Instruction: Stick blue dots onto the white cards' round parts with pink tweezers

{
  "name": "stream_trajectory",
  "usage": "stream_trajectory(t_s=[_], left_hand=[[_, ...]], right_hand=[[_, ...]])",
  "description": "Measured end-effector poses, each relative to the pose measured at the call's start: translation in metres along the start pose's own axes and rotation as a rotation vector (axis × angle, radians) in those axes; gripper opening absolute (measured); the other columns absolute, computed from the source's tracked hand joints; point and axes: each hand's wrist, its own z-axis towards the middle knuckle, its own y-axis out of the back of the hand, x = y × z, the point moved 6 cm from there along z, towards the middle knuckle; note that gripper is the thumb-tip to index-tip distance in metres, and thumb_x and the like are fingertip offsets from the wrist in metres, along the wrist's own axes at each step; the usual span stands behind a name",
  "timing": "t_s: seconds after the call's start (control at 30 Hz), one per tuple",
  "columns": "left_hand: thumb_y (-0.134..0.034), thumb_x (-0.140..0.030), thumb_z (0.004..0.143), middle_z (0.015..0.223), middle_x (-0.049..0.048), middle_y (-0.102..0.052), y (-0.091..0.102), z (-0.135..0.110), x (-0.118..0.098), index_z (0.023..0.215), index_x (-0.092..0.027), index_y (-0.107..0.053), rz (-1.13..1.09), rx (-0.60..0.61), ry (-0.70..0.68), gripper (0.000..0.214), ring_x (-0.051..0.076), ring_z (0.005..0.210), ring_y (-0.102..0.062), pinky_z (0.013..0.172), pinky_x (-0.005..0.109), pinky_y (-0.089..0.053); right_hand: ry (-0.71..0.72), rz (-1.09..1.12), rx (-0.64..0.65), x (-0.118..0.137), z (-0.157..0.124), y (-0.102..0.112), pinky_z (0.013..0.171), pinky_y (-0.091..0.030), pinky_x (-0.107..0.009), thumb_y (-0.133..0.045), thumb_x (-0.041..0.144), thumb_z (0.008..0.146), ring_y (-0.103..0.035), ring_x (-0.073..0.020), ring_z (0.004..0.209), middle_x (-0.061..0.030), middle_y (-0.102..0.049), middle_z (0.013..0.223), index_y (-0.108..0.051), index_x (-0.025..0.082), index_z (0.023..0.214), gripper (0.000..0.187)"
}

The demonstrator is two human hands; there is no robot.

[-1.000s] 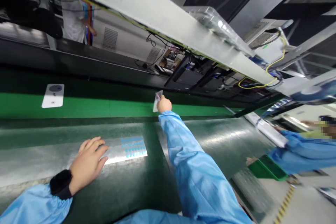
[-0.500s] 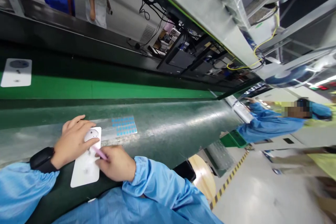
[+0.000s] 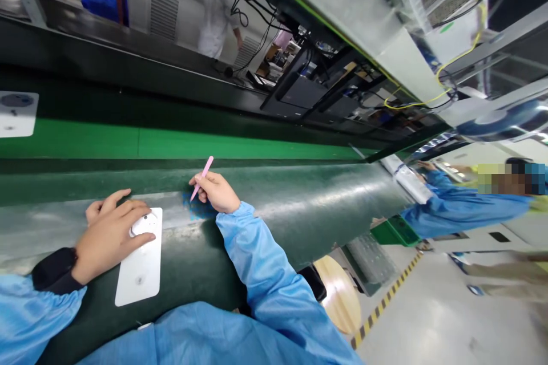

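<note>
I'm tracking a co-worker (image 3: 466, 211) working off to the right beside a green crate (image 3: 396, 231), well apart from my hands. My right hand (image 3: 216, 193) is pinching pink tweezers (image 3: 203, 174) just over a blue sticker sheet (image 3: 194, 208), while my left hand (image 3: 109, 236) is clasping a white socket plate (image 3: 139, 276) on the dark green counter (image 3: 299, 205), with a yellow cable (image 3: 432, 101) hanging across the tilted factory room.
</note>
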Motion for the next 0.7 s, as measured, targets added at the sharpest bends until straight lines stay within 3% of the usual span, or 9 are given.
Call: stream_trajectory(t_s=[0.13,0.23,0.5,0.7], left_hand=[[-0.070,-0.059,0.093,0.120,0.0103,-0.086,0.002,-0.006,-0.010,0.113,-0.036,-0.084,0.041,-0.057,-0.041,0.033,0.053,0.142,-0.062,0.101,0.067,-0.044],[-0.069,-0.058,0.096,0.118,0.0095,-0.086,0.004,-0.008,-0.017,0.115,-0.037,-0.083,0.070,-0.080,-0.071,0.032,0.052,0.141,-0.062,0.101,0.067,-0.044],[-0.075,-0.054,0.088,0.123,0.0038,-0.085,0.009,-0.015,-0.019,0.118,-0.044,-0.082,0.089,-0.049,-0.067,0.032,0.050,0.143,-0.061,0.102,0.063,-0.043],[-0.075,-0.055,0.087,0.124,0.0026,-0.085,0.012,-0.020,-0.013,0.121,-0.045,-0.080,0.067,-0.046,-0.049,0.035,0.048,0.144,-0.059,0.102,0.060,-0.039]], right_hand=[[-0.102,0.078,0.089,-0.018,0.001,-0.005,0.052,-0.053,-0.020,-0.092,0.048,0.084,-0.064,-0.0116,0.058,-0.0020,-0.070,0.072,-0.062,0.019,0.082,0.043],[-0.126,0.101,0.126,-0.023,-0.003,-0.006,0.055,-0.059,-0.020,-0.094,0.042,0.083,-0.069,-0.0129,0.060,-0.0023,-0.073,0.073,-0.059,0.019,0.083,0.042],[-0.182,-0.002,0.117,-0.023,-0.007,-0.003,0.050,-0.058,-0.021,-0.083,0.028,0.094,-0.067,-0.0133,0.052,-0.0020,-0.072,0.067,-0.060,0.018,0.084,0.027],[-0.200,-0.052,0.112,-0.019,-0.008,-0.005,0.048,-0.056,-0.019,-0.086,0.033,0.094,-0.063,-0.0115,0.047,-0.0003,-0.070,0.062,-0.060,0.018,0.081,0.032]])
